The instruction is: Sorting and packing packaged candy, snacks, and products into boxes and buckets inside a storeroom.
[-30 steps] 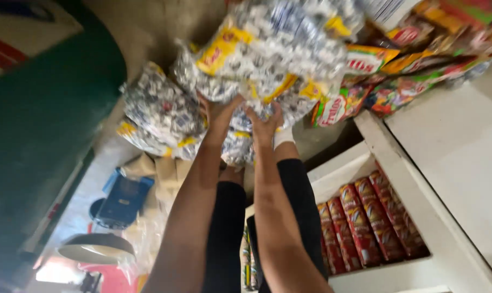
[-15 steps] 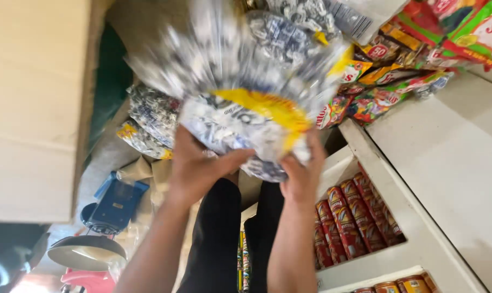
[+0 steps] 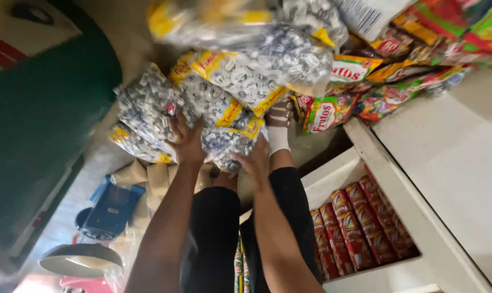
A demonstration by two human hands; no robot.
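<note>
Half a second ago one big bag filled my view; now it's lowered onto the pile. Left to right: green wall (image 3: 45, 125), crinkly clear candy bags (image 3: 219, 103) with yellow trim, my left hand (image 3: 187, 142) clasped under them, my right hand (image 3: 255, 161) pressed open-palmed beneath, glossy snack packets (image 3: 332, 108), red tubes (image 3: 359, 228) in the white shelf (image 3: 414, 201).
</note>
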